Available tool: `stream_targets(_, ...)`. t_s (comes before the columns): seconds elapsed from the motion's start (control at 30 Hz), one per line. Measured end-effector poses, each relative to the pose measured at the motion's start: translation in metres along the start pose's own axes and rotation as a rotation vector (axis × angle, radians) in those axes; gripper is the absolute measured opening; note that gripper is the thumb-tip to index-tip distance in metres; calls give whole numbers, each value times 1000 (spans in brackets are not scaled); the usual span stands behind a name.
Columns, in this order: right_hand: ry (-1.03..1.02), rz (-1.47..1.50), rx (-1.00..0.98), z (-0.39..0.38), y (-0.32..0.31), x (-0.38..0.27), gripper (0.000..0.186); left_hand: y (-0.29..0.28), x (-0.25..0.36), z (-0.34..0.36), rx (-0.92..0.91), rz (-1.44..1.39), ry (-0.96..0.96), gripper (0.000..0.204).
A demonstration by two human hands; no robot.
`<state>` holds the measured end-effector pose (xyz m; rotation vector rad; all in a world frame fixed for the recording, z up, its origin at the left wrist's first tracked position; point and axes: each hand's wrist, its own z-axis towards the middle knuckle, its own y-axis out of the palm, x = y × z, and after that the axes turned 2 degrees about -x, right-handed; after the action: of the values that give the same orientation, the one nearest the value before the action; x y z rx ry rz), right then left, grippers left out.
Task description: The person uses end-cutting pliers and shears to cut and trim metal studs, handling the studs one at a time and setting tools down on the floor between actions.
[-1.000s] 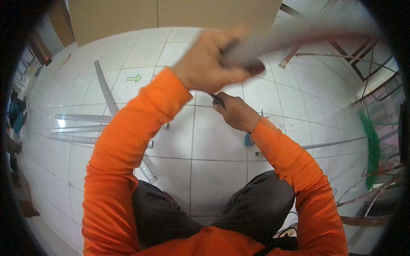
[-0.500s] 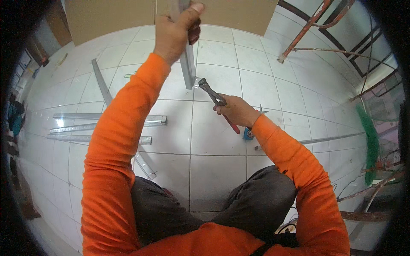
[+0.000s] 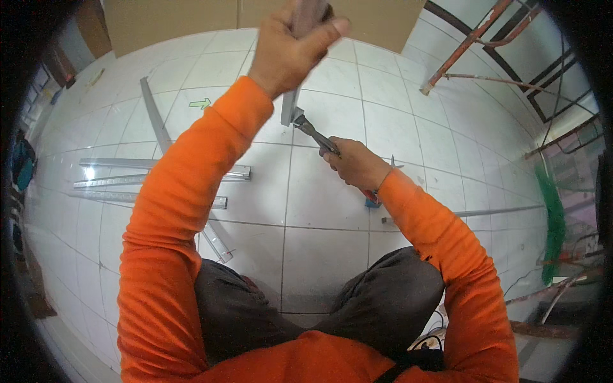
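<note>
My left hand is wrapped round a long grey metal channel at the top of the view. The channel stands tilted, its lower end just above or on the tiles; I cannot tell which. In my right hand is a pair of pincers, closed in the fist. Their dark jaws meet the lower right corner of the channel, where a small flap of metal sticks out. The red handles are mostly hidden by my hand and wrist.
Several metal channels lie on the white tiled floor at left. Another channel lies at right, past a blue tool partly under my forearm. Rusty scaffold legs and green netting stand right. Brown boards are at the back.
My left hand and the channel have shifted slightly right, and the channel has tilted. The pincers' handles have closed together in my right hand, with the jaws still at the channel's end.
</note>
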<state>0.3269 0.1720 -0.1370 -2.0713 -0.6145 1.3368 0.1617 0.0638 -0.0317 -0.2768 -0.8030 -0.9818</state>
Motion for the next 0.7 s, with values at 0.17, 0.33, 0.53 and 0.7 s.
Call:
stream_targets(0.17,43,-71,-10,0,-6,5,20,20,-8,-18,-180,365,232,37)
stream_targets(0.33,119,54,15,-8,-4,-5,17,-3,-23,-3,-21,312,150,47)
stream_targets(0.53,-122,162,97,6,11,25,18,-54,-20,24,544,125,-41,53)
stream_targets(0.7,-182,262,142,10,14,15,20,-69,-11,25,696,-24,-169,59)
